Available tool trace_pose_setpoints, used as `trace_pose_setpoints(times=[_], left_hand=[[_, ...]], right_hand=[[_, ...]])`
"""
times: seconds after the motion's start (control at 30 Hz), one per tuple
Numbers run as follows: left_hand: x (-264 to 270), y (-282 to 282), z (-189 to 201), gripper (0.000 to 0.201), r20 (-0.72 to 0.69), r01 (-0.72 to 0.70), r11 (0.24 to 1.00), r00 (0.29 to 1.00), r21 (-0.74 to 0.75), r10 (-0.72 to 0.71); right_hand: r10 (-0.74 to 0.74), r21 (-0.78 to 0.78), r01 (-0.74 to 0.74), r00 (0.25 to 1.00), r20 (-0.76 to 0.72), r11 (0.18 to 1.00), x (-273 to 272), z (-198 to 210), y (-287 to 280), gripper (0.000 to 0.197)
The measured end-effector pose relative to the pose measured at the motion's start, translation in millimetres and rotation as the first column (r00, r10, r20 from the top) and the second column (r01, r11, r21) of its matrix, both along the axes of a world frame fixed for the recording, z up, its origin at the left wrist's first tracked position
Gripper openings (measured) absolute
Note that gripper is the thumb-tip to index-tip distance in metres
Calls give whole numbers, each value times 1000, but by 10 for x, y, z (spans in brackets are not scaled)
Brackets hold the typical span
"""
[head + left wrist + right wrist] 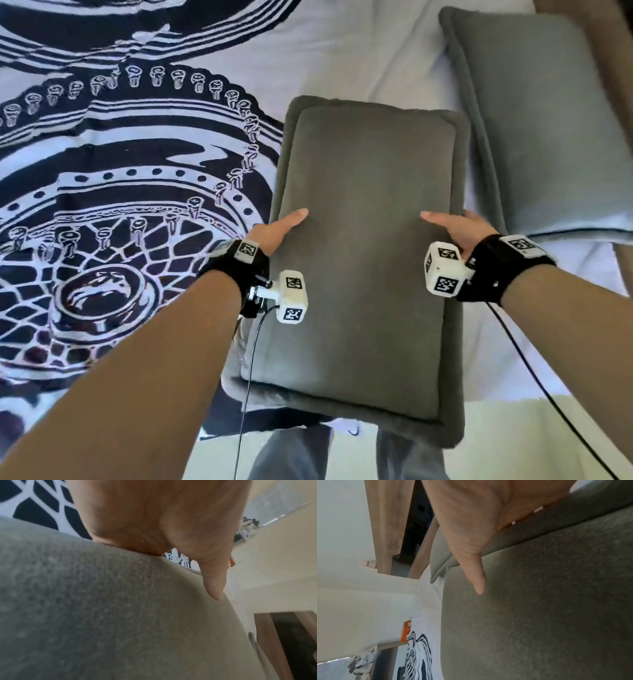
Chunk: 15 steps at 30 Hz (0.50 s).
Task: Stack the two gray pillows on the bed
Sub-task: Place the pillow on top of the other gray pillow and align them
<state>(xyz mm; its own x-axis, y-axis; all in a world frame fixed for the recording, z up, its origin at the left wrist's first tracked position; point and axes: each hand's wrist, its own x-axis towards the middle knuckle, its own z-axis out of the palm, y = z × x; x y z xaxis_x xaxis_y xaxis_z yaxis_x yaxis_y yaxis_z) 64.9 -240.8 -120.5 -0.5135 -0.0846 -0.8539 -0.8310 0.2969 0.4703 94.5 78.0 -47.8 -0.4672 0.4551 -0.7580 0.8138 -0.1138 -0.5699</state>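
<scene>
Two hands, left (277,229) and right (455,228), gripping one of two gray pillows (366,260).

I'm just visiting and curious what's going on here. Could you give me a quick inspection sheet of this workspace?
Surface: bed sheet, white with a dark circular print.
Job's things: near gray pillow held by both sides; second gray pillow lies beyond it to the right, not stacked.
Clutter: nothing seen.
Grippers: left hand and right hand grip the pillow's sides, thumbs on top.
Cables: black cables hang from both wrist units.
Surroundings: pale wall, orange object.
</scene>
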Motion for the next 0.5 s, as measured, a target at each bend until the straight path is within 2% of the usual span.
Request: trace_pose_setpoints(times=[0.07,0.1,0.13,0.2,0.3,0.37,0.5], left_hand=[[70,105,-285,126,36,-32,999,999,26,31],[120,199,-321,128,36,-72,997,997,35,70],[186,276,-246,126,17,-117,992,993,49,116],[295,432,-78,114,-30,-165,985,986,56,167],[367,540,-31,115,-33,-180,983,983,32,181],[361,595,0,108,-45,-184,982,982,32,186],[313,714,166,89,-89,-174,984,981,-31,171]], right_hand=[[63,-2,-63,998,22,998,48,-121,167,104],[76,13,-77,997,32,997,75,-219,293,115],[62,11,-62,997,48,998,102,-229,355,118],[68,-6,-68,994,83,998,204,-293,513,100],[121,-104,-107,983,137,989,442,-448,628,84],[117,-164,-100,988,101,981,532,-473,538,60],[-8,-159,12,1000,26,987,503,-595,478,71]])
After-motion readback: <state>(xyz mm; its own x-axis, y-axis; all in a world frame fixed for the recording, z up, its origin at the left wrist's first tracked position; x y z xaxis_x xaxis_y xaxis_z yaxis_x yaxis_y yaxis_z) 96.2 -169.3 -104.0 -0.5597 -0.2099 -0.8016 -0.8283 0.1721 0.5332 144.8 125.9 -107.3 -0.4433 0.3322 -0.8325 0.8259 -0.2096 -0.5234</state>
